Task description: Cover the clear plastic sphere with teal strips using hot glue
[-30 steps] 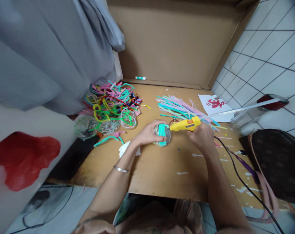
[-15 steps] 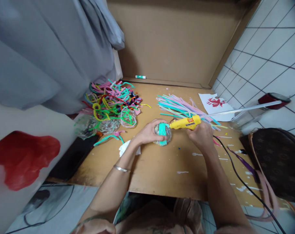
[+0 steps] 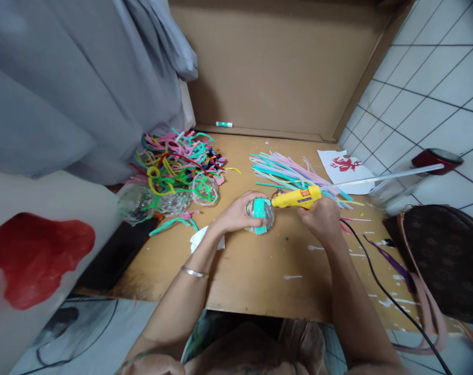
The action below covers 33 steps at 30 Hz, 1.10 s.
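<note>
My left hand [image 3: 242,212] is closed around a clear, rounded ball-like object [image 3: 269,213] that has a turquoise strip [image 3: 260,214] across its middle. In my right hand [image 3: 322,219] is a yellow hot glue gun [image 3: 297,197], a long clear glue stick [image 3: 388,177] jutting from its back end. The gun's nozzle points left and is at the upper right edge of the ball; whether it touches cannot be made out. Behind the gun lies a bundle of pastel pipe cleaners [image 3: 277,167]. A crumpled white tissue [image 3: 205,238] rests beside my left wrist.
A tangled heap of coloured pipe cleaners [image 3: 177,159] and several clear rounded pieces [image 3: 176,202] occupy the table's left. At right are a brown bag [image 3: 435,260], a black cord [image 3: 380,278], a clear jar [image 3: 400,190] and paper with a red design [image 3: 343,163]. A glue stick tube [image 3: 224,124] lies at the back.
Almost nothing differs. The whole view has shifted very slightly; both hands keep their hold, and the nozzle stays at the ball's edge.
</note>
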Available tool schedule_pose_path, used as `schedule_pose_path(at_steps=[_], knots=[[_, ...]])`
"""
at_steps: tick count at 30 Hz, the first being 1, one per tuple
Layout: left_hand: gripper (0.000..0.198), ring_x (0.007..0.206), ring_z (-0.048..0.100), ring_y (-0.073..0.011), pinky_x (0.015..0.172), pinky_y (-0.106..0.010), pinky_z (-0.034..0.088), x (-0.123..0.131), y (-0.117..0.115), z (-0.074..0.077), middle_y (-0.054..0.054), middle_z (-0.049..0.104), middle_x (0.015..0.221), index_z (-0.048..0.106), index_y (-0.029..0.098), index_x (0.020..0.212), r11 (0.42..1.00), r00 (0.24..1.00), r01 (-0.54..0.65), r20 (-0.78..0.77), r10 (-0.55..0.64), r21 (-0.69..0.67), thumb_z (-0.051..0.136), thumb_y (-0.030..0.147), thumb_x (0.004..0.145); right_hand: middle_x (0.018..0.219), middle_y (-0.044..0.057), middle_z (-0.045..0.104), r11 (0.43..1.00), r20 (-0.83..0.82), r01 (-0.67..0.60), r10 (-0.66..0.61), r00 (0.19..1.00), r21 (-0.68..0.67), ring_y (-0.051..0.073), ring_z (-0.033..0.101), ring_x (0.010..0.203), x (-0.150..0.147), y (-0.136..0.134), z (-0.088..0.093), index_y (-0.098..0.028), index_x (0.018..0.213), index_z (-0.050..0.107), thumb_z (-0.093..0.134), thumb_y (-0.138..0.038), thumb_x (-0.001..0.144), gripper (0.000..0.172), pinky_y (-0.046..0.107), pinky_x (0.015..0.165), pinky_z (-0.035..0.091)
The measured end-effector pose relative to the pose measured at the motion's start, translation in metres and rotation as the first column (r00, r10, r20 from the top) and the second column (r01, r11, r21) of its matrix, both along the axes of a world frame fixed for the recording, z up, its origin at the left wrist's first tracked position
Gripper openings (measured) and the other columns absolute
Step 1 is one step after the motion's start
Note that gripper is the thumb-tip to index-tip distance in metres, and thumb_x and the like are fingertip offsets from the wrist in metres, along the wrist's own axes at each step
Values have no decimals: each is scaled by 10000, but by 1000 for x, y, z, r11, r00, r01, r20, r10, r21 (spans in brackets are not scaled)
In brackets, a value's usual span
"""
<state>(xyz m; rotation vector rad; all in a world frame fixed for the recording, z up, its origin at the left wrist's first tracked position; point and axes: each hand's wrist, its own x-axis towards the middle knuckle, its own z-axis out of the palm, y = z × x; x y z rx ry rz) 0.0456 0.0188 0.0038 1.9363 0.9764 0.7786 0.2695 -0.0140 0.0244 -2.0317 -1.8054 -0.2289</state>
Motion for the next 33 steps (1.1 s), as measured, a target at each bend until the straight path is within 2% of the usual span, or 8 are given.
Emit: schedule_pose_path(at_steps=[10, 14, 16, 20, 23, 25, 30, 33], knots=[[624, 1078, 572, -217, 992, -355, 431, 0, 0, 0, -68, 598, 1187, 566, 170, 1196, 1000, 1000, -1, -6, 1, 1, 730, 261, 601, 577, 90, 607, 999, -108, 11, -15, 994, -38, 218, 553, 581, 1, 3, -1, -162, 636, 617, 556, -372, 636, 219, 290, 527, 347], [634, 1082, 573, -225, 999, -354, 430, -1, 0, 1, -71, 602, 1177, 562, 164, 1205, 1000, 1000, -7, 3, 7, -24, 728, 269, 602, 554, 54, 591, 993, -316, -33, -4, 949, -111, 203, 556, 566, 5, 5, 0, -162, 620, 611, 584, -405, 615, 244, 277, 510, 360], [639, 1079, 576, -229, 999, -354, 434, -1, 0, 1, -71, 606, 1170, 560, 155, 1208, 999, 1000, -17, 11, 18, -41, 723, 276, 602, 589, 38, 609, 990, -487, -92, 28, 873, -107, 191, 571, 588, 11, 8, -3, -158, 667, 630, 597, -411, 621, 259, 269, 523, 388], [659, 1072, 575, -236, 989, -357, 445, -2, 0, 2, -74, 599, 1187, 556, 148, 1213, 997, 999, -43, 8, 43, -70, 723, 305, 595, 633, 19, 620, 989, -766, -137, 44, 641, -58, 144, 537, 571, 23, 17, -15, -157, 804, 639, 626, -466, 642, 350, 243, 502, 395], [660, 1070, 572, -233, 989, -356, 443, -3, 1, 0, -77, 591, 1199, 554, 147, 1212, 997, 999, -41, 8, 41, -68, 724, 296, 592, 564, -16, 554, 989, -871, -96, -51, 488, -112, 94, 424, 453, 26, 23, -25, -166, 799, 598, 642, -497, 618, 380, 229, 426, 340], [649, 1074, 572, -226, 993, -346, 440, -3, 1, -2, -75, 589, 1203, 551, 151, 1212, 998, 999, -29, 12, 30, -56, 719, 290, 601, 528, -37, 512, 983, -896, -99, -96, 435, -153, 77, 374, 411, 24, 25, -31, -175, 759, 564, 649, -496, 594, 370, 224, 397, 312], [650, 1077, 571, -228, 997, -354, 436, -3, 1, -2, -73, 593, 1196, 547, 154, 1203, 998, 1000, -30, 6, 30, -46, 724, 314, 598, 470, -53, 451, 975, -882, -138, -94, 461, -176, 88, 400, 401, 19, 20, -43, -187, 627, 501, 681, -509, 522, 384, 220, 392, 291], [654, 1056, 577, -228, 981, -353, 447, -2, 0, 0, -81, 595, 1186, 548, 136, 1196, 998, 999, -33, 5, 33, -53, 721, 323, 594, 462, -74, 381, 985, -857, -87, -86, 508, -150, 73, 353, 414, 23, 10, -48, -202, 580, 445, 654, -549, 560, 405, 214, 414, 254]])
